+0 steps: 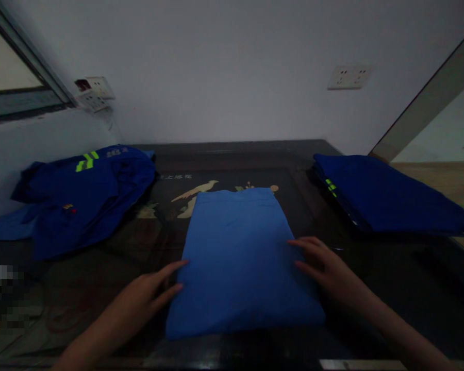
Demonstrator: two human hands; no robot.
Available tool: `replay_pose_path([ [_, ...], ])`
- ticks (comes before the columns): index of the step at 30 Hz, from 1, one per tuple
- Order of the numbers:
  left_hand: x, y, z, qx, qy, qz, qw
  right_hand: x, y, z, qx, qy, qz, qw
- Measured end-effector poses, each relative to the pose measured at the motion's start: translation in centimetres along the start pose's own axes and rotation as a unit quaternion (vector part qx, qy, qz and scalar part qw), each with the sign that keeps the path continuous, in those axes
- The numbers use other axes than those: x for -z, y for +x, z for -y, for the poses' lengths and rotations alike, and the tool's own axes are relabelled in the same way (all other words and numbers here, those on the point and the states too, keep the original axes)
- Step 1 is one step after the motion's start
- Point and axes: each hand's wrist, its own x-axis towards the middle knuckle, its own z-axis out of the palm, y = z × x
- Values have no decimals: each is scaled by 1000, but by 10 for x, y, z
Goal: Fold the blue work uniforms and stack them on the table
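A light blue folded cloth [243, 263] lies flat in the middle of the dark table [232, 157], its narrower end away from me. At its left edge is my left hand [149, 293], fingers apart, fingertips at the fabric's border. My right hand [325, 263] rests at the right edge with its fingers spread, the fingertips over the cloth. Neither hand grips anything.
A crumpled dark blue garment [93, 196] with yellow-green stripes lies at the left, a light blue piece [11, 224] showing beneath. A folded dark blue stack [390, 196] is on the right. Wall sockets [349, 77] sit behind the table.
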Motion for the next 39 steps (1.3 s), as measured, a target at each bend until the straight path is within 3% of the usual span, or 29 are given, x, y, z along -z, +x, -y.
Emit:
replay_pose_path([
  [2, 3, 27, -18, -46, 113, -109, 986, -4, 18, 13, 63, -83, -103, 989],
  [3, 1, 45, -30, -99, 153, -142, 973, -9, 31, 23, 99, -118, -127, 980],
  [6, -19, 106, -71, -214, 227, -163, 936, -38, 82, 50, 171, -200, -97, 960],
  [8, -38, 144, -88, -212, 255, -174, 927, -61, 118, 57, 146, -249, -72, 955],
  [10, -53, 172, -93, -178, 272, -184, 928, -77, 145, 51, 92, -290, -48, 951],
  [14, -56, 196, -73, -110, 274, -197, 935, -77, 167, 20, 59, -333, -45, 940],
  [22, -32, 196, -39, -19, 239, -189, 952, -53, 171, -13, -53, -330, -72, 940],
  [27, -26, 189, -46, 11, 250, -213, 945, -49, 165, -2, -49, -344, -109, 931],
  [30, -26, 169, -61, -47, 284, -246, 926, -46, 144, 19, 26, -368, -150, 917],
  [33, -45, 132, -76, -131, 295, -232, 918, -56, 108, 40, 92, -354, -135, 921],
  [36, -78, 89, -82, -222, 277, -140, 924, -80, 66, 48, 126, -311, -40, 941],
  [39, -99, 62, -78, -251, 272, -79, 926, -97, 37, 42, 146, -301, 12, 942],
])
